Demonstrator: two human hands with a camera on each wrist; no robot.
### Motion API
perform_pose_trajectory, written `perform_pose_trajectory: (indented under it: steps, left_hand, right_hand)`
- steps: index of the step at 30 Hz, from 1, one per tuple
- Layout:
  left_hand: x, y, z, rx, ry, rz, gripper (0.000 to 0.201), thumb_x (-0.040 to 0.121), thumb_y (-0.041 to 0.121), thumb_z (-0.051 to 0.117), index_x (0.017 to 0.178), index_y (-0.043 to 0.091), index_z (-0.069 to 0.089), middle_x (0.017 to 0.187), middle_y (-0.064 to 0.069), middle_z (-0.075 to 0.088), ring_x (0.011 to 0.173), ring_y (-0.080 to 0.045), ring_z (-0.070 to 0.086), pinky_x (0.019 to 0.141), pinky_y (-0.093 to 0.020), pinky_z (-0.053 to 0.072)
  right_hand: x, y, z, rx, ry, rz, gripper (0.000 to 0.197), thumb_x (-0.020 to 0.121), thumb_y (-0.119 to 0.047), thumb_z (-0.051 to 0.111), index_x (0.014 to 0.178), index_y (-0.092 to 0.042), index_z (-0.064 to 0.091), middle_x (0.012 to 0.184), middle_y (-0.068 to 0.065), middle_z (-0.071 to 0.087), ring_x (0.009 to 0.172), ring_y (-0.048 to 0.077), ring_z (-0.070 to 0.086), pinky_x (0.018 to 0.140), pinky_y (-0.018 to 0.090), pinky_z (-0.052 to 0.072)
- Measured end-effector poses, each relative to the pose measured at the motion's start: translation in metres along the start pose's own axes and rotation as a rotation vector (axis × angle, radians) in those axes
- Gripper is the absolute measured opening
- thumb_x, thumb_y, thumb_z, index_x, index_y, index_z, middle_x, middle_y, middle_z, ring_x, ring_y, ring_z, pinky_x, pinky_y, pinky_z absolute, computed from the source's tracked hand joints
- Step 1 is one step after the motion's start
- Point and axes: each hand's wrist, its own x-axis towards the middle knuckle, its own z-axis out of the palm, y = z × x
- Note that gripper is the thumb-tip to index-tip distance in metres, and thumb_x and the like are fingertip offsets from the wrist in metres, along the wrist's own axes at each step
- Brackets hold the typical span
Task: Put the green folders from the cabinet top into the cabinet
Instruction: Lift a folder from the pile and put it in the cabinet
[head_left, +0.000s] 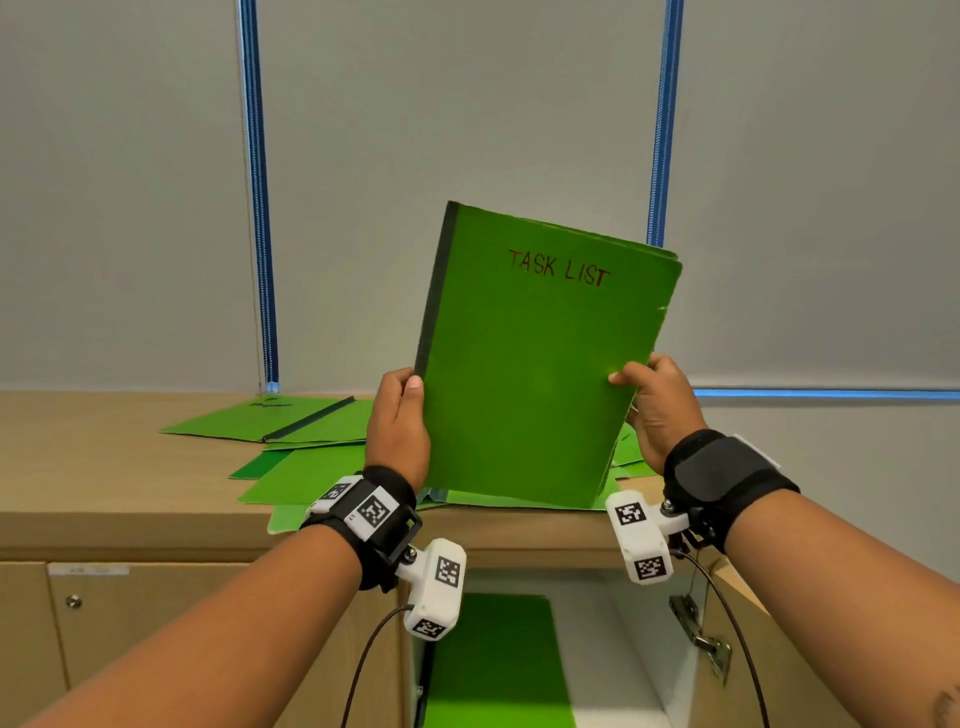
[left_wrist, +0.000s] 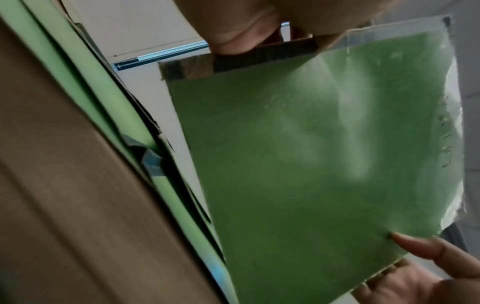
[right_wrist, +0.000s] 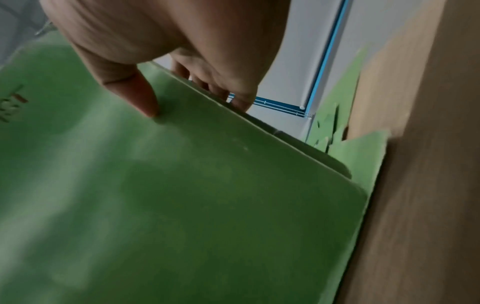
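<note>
A green folder (head_left: 540, 358) marked "TASK LIST" stands nearly upright above the wooden cabinet top (head_left: 104, 467), tilted slightly right. My left hand (head_left: 397, 421) grips its dark spine edge, thumb on the front cover. My right hand (head_left: 657, 400) pinches the opposite edge, thumb in front and fingers behind. Both wrist views show the same folder (left_wrist: 311, 154) (right_wrist: 168, 205) close up. Several more green folders (head_left: 291, 452) lie scattered flat on the cabinet top behind and under it. Another green folder (head_left: 493, 670) lies inside the open cabinet below.
The cabinet compartment (head_left: 623, 649) below my hands is open, its door (head_left: 769, 649) swung out to the right with a metal hinge (head_left: 701, 639) showing. A shut door with a lock (head_left: 72, 601) is at the left. Grey blinds with blue cords (head_left: 260, 208) hang behind.
</note>
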Motion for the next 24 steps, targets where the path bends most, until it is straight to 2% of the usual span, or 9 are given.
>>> perform_pose_trajectory:
  steps: [2,3,8,11,14,16,20,22,24]
  left_hand:
    - [-0.013,-0.007,-0.001,0.012,-0.041,-0.051,0.04,0.093,0.037,0.039,0.123,0.014,0.051,0.111,0.0,0.061,0.1,-0.017,0.053,0.088,-0.03,0.041]
    - [-0.02,-0.011,-0.002,0.025,-0.045,-0.077,0.038,0.096,0.035,0.039,0.125,0.013,0.049,0.111,-0.001,0.06,0.1,-0.019,0.052,0.088,-0.03,0.041]
    - [-0.05,-0.021,-0.012,0.084,-0.007,-0.151,0.016,0.101,0.025,0.041,0.1,0.01,0.045,0.07,0.005,0.038,0.064,-0.019,0.036,0.064,-0.033,0.032]
    - [-0.065,-0.034,-0.023,0.043,0.0,-0.194,0.018,0.098,0.025,0.046,0.089,0.009,0.046,0.07,0.0,0.039,0.064,-0.019,0.036,0.065,-0.034,0.033]
    - [-0.088,-0.052,-0.032,0.007,-0.011,-0.267,0.018,0.086,0.032,0.046,0.092,0.015,0.051,0.087,-0.016,0.058,0.078,-0.03,0.053,0.077,-0.042,0.046]
    - [-0.106,-0.066,-0.036,0.018,-0.003,-0.328,0.016,0.081,0.031,0.045,0.091,0.022,0.053,0.095,-0.013,0.062,0.084,-0.029,0.056,0.081,-0.043,0.047]
    - [-0.142,-0.093,-0.039,0.086,0.013,-0.407,0.011,0.085,0.025,0.043,0.092,0.02,0.049,0.085,-0.007,0.057,0.075,-0.021,0.049,0.074,-0.036,0.042]
    - [-0.162,-0.11,-0.038,0.119,0.017,-0.456,0.007,0.09,0.021,0.043,0.092,0.017,0.047,0.078,-0.003,0.051,0.071,-0.021,0.044,0.07,-0.036,0.039]
    - [-0.185,-0.127,-0.038,0.148,0.017,-0.508,0.01,0.089,0.024,0.042,0.094,0.017,0.047,0.077,-0.002,0.05,0.072,-0.023,0.045,0.072,-0.038,0.041]
  right_hand:
    - [-0.009,0.008,-0.001,-0.045,-0.026,-0.014,0.036,0.057,-0.014,0.062,0.093,-0.012,0.058,0.101,0.019,0.065,0.091,0.029,0.059,0.079,0.047,0.049]
    - [-0.012,0.014,-0.002,-0.084,-0.027,-0.023,0.036,0.058,-0.014,0.061,0.093,-0.008,0.058,0.099,0.02,0.066,0.087,0.028,0.058,0.078,0.049,0.05]
    - [-0.032,0.035,-0.005,-0.196,-0.037,-0.014,0.053,0.053,-0.025,0.061,0.097,0.003,0.05,0.088,0.011,0.057,0.08,0.024,0.05,0.077,0.061,0.049]
    - [-0.045,0.045,-0.008,-0.247,-0.058,0.007,0.047,0.059,-0.021,0.059,0.1,0.001,0.054,0.092,0.013,0.06,0.082,0.024,0.053,0.086,0.061,0.048]
    - [-0.064,0.065,-0.012,-0.287,-0.082,0.065,0.049,0.059,-0.022,0.059,0.103,0.0,0.055,0.103,0.024,0.062,0.086,0.025,0.054,0.088,0.059,0.048]
    - [-0.079,0.086,-0.015,-0.262,-0.1,0.115,0.041,0.065,-0.013,0.058,0.103,0.0,0.056,0.109,0.023,0.063,0.09,0.027,0.056,0.089,0.055,0.05]
    - [-0.106,0.126,-0.022,-0.222,-0.09,0.202,0.039,0.065,-0.01,0.057,0.103,0.0,0.058,0.097,0.014,0.064,0.086,0.026,0.055,0.079,0.045,0.049]
    - [-0.115,0.151,-0.029,-0.223,-0.086,0.246,0.035,0.069,-0.004,0.052,0.102,-0.009,0.063,0.101,0.014,0.068,0.086,0.026,0.059,0.082,0.048,0.051]
    - [-0.127,0.175,-0.037,-0.25,-0.075,0.286,0.035,0.064,-0.009,0.052,0.095,-0.015,0.066,0.099,0.014,0.07,0.084,0.026,0.06,0.082,0.051,0.052]
